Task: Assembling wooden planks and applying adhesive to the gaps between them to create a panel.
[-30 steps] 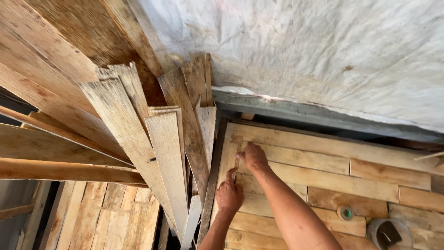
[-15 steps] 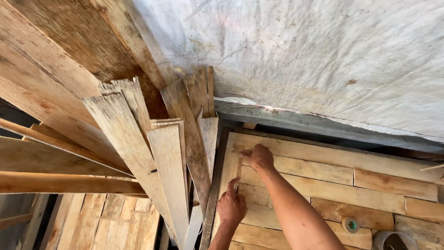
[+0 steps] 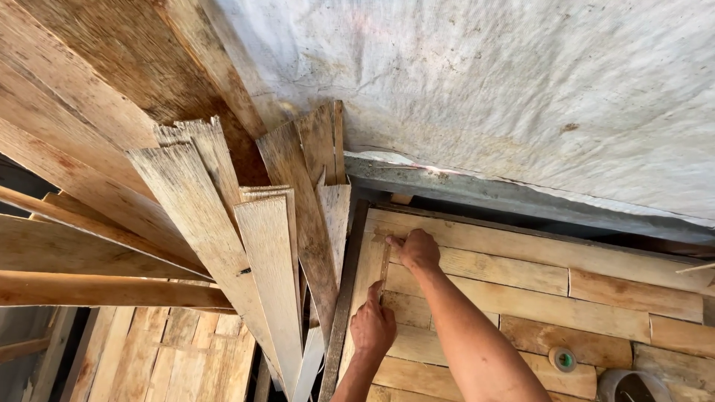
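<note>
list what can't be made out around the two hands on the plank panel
Head view only:
- Pale vertical wooden strip: its lower end is hidden behind the left hand.
- Right hand: fingertips curl under, so their grip is unclear.
- Small roll of tape with green core: too small to tell its kind.
- Grey round container: cut off by the bottom edge.
- Leaning weathered boards: lower ends overlap, hiding the floor.

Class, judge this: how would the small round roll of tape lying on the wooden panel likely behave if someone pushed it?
The small round roll of tape lies flat on the pale wooden plank panel, so it would probably slide, not roll. It looks small, so likely light. Stood on edge, it might roll away.
</note>
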